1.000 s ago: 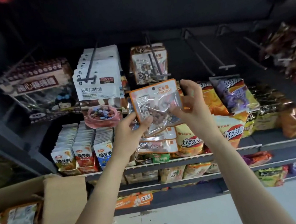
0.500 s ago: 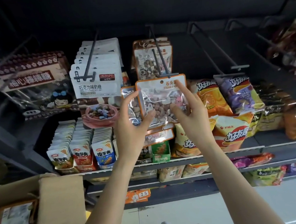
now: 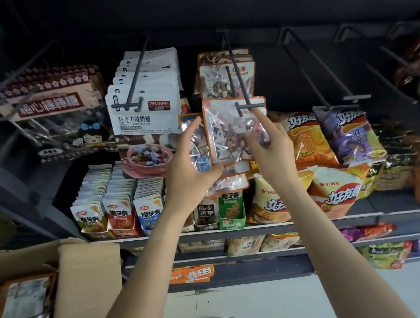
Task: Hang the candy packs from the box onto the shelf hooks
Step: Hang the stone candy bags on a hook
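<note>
I hold an orange-edged candy pack [image 3: 235, 128] up between my hands, its top at the crossbar end of the shelf hook [image 3: 239, 75]. My left hand [image 3: 191, 170] supports its lower left corner, fingers spread; my right hand [image 3: 269, 148] pinches the right edge, forefinger raised. The box [image 3: 90, 276] sits below left of my left hand.

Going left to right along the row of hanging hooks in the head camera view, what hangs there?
Lollipop packs → white milk candy packs → orange-edged candy pack, held at the hook tip by the left hand and right hand → purple chip bag.
</note>
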